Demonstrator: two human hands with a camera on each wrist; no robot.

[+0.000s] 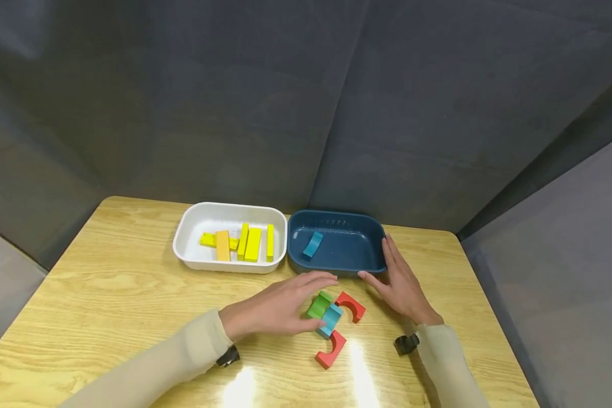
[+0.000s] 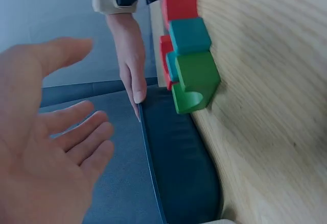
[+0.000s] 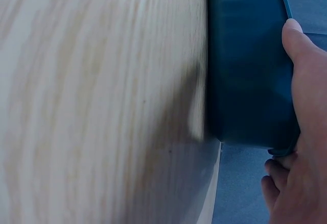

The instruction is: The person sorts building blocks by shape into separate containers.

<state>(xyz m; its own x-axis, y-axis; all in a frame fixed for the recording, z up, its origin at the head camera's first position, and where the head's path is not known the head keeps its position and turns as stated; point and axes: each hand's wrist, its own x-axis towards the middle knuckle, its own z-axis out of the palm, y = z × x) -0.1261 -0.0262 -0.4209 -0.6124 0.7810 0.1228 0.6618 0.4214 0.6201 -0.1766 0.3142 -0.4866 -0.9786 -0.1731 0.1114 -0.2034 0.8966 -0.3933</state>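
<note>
My left hand is held with its fingers extended and nothing in its grasp, beside and partly over a small group of blocks. Closest to it are a green block with a curved hollow and a blue block with a similar hollow, touching each other. Two red arch blocks lie at either end of the group. At the dark blue bin, my right hand grips the near right corner, thumb on the front rim and fingers along the right side. A blue curved block lies inside that bin.
Left of the blue bin, side by side with it, stands a white bin holding several yellow blocks and an orange-yellow block. Both bins stand near the back edge of the wooden table. A dark curtain hangs behind.
</note>
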